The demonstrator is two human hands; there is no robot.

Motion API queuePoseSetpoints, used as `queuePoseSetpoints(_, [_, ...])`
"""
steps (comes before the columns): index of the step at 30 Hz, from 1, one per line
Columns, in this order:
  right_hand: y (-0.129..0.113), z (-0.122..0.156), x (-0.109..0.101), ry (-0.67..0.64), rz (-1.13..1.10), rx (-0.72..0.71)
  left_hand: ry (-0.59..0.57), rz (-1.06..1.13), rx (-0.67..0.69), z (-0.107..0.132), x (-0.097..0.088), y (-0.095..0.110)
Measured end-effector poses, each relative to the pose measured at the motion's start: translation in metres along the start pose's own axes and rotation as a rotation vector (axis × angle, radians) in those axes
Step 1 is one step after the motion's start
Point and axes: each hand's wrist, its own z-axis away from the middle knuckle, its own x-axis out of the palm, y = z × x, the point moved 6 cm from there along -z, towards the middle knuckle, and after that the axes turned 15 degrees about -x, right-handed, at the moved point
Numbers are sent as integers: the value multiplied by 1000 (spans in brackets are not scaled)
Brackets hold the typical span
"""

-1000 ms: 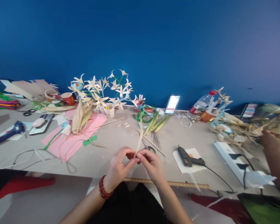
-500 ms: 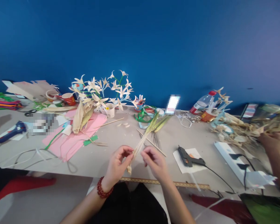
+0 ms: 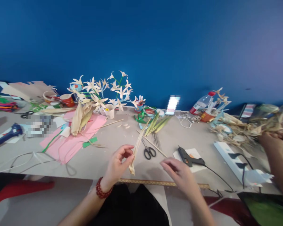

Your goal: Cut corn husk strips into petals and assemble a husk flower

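Note:
My left hand (image 3: 118,164) pinches a long pale husk strip (image 3: 136,147) near its lower end, above the table's front edge. The strip slants up and to the right over small black scissors (image 3: 149,152). My right hand (image 3: 179,172) has left the strip and hovers with fingers loosely apart, holding nothing, close to the black glue gun (image 3: 190,158) on its white paper. A red bead bracelet (image 3: 101,190) circles my left wrist.
White husk flowers (image 3: 101,92) stand in cups at the back. Pink paper (image 3: 73,136), a blue glue gun (image 3: 6,135), green leaves (image 3: 155,124), a bottle (image 3: 201,103) and a white power strip (image 3: 235,161) lie about. Another person's hands (image 3: 272,141) handle dry husks at right.
My right hand let go of the husk strip and moved right toward the black glue gun. My left hand keeps the strip, now tilted right. The scissors came into view.

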Motion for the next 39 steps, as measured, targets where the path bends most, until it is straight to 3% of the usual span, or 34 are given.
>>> queuePoseSetpoints(4, [-34, -40, 56, 121, -344, -133, 21, -96, 66, 5, 8, 12])
queuePoseSetpoints(8, [-38, -54, 74, 246, -544, -111, 93, -155, 85, 10, 3, 19])
queuePoseSetpoints(14, [-28, -51, 74, 140, -681, 5, 84, -78, 9, 6, 3, 10])
queuePoseSetpoints(22, [-31, -52, 78, 92, -746, 19, 170, -241, 191, 13, 5, 21])
queuePoseSetpoints(33, [-31, -52, 71, 108, -653, -2, 44, 4, -10, 7, 6, 11])
queuePoseSetpoints(39, [-26, -52, 77, 105, -657, -13, 39, -112, 89, 10, 7, 19])
